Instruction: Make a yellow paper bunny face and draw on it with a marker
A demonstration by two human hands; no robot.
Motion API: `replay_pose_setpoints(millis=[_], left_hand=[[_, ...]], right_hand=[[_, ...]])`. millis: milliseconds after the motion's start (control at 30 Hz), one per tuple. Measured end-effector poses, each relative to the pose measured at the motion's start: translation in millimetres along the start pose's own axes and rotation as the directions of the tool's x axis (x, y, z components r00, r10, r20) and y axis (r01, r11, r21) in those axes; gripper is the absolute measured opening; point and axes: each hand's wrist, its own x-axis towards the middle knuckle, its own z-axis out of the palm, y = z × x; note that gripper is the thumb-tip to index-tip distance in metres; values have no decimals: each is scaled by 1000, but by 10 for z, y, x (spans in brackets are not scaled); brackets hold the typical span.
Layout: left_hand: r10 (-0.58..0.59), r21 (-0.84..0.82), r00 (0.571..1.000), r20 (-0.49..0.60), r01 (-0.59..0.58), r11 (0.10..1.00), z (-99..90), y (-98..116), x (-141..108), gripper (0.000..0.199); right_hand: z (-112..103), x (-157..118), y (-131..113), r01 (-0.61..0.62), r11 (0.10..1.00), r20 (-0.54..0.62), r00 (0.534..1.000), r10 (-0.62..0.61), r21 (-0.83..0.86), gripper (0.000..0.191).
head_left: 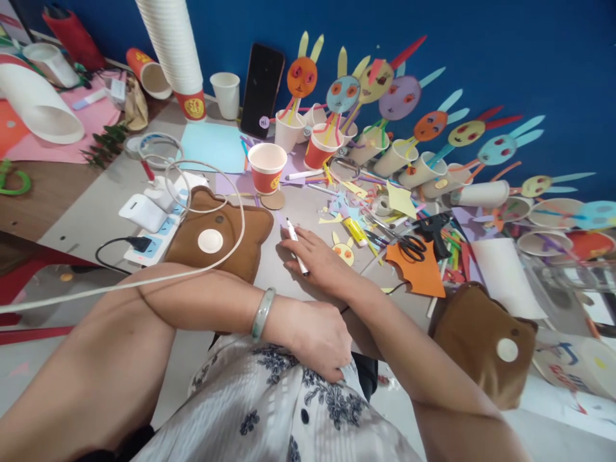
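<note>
My right hand rests on the grey table, its fingers closed around a white marker whose dark tip points away from me. My left hand, with a pale jade bangle at the wrist, lies curled over my lap below the table edge; the fingertips are tucked out of sight. Just right of the marker hand is a yellow paper rabbit face with orange eyes. Beyond it stands a red and white paper cup, with a cardboard disc at its foot. A yellow glue stick lies among paper scraps.
Paper rabbits in cups line the blue wall. Black scissors and a glue gun lie at right. A white cable crosses my left forearm near a power strip and a brown cushion. Stacked cups and a phone stand behind.
</note>
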Motion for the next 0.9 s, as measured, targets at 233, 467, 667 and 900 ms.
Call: replay_pose_setpoints(millis=[233,467,667,900], left_hand=[[94,59,993,-77,-90,994,41,-14,-31,35],[102,114,988,-114,-89,990,73,7,-42,35],[78,140,993,-83,-65,988,33,17,-67,33],[-144,53,975,-171,155,987,-86,7,-6,29]], right_hand=[[-57,-213,-56,-52,996,7,999,52,70,31],[-72,-411,-81,-97,983,-16,995,101,153,31],[-275,-524,-65,-149,930,-196,954,225,337,35],[-422,-680,-151,-200,938,-261,925,276,282,35]])
